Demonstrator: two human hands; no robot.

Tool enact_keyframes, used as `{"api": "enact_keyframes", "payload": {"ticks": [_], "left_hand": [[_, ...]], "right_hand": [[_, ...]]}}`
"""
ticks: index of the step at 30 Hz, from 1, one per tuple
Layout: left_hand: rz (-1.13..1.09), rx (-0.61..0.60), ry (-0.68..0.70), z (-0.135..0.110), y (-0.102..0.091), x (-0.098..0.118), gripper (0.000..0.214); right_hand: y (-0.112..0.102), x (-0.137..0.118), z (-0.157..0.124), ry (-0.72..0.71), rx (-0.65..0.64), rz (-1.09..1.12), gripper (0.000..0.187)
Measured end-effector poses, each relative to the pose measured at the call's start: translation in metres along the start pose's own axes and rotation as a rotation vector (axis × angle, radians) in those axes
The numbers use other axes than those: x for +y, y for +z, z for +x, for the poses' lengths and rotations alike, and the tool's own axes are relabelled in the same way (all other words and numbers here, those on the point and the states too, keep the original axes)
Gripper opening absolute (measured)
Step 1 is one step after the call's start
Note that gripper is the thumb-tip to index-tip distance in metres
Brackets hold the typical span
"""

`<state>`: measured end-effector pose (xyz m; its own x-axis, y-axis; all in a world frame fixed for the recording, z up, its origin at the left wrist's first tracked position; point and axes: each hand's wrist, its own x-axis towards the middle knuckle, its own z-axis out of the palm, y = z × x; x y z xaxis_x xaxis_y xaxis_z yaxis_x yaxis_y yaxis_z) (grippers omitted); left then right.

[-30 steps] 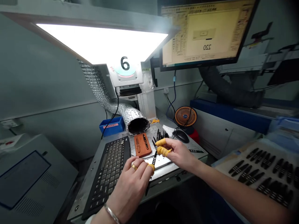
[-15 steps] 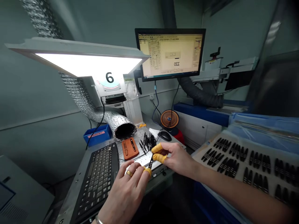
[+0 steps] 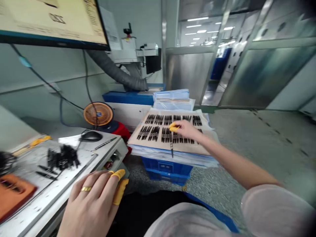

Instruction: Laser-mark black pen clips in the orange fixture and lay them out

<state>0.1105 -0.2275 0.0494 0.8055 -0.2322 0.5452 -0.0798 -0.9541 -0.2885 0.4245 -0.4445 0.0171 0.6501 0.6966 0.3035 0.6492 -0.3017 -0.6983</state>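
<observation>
Out over the stacked sheets on the right, my right hand (image 3: 184, 129) is closed, its yellow-covered thumb and fingertip pinching a slim, pointed black piece (image 3: 171, 144) with pale marks. The piece hangs point down in front of rows of similar black pieces (image 3: 154, 133) laid in groups on a brown sheet (image 3: 158, 144). My left hand (image 3: 92, 200) is by the front edge of the workbench, fingers loosely bent and slightly apart, with nothing visible in it. Yellow covers wrap its thumb and forefinger. A heap of black pieces (image 3: 63, 158) lies on the bench beyond it.
An orange block (image 3: 14, 194) with a recess sits at the bench's left. Nearby are a computer mouse (image 3: 91, 136), a pen-like stick (image 3: 105, 144) and an orange fan (image 3: 98, 114). A blue crate (image 3: 165, 166) stands beneath the sheets. A monitor (image 3: 54, 23) hangs above.
The view has swung right. My right hand has carried the black piece from the bench to above the laid-out rows; my left hand has let go of it.
</observation>
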Motion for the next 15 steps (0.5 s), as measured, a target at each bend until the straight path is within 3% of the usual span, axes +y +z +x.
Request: {"api": "enact_keyframes", "payload": {"ticks": [4,7,10,15], "left_hand": [[-0.089,0.003,0.028,0.014,0.026,0.015,0.02],[-0.112,0.032,0.045,0.019,0.041,0.023,0.021],[-0.106,0.039,0.051,0.016,0.052,0.022,0.021],[-0.065,-0.016,0.021,0.0,0.066,0.018,0.023]], "right_hand": [[-0.087,0.075,-0.026,0.241,0.17,-0.252,0.017],[-0.123,0.108,-0.046,0.415,0.174,-0.428,0.018],[-0.132,0.13,-0.058,0.536,0.128,-0.519,0.024],[-0.124,0.155,-0.06,0.602,0.065,-0.497,0.029]]}}
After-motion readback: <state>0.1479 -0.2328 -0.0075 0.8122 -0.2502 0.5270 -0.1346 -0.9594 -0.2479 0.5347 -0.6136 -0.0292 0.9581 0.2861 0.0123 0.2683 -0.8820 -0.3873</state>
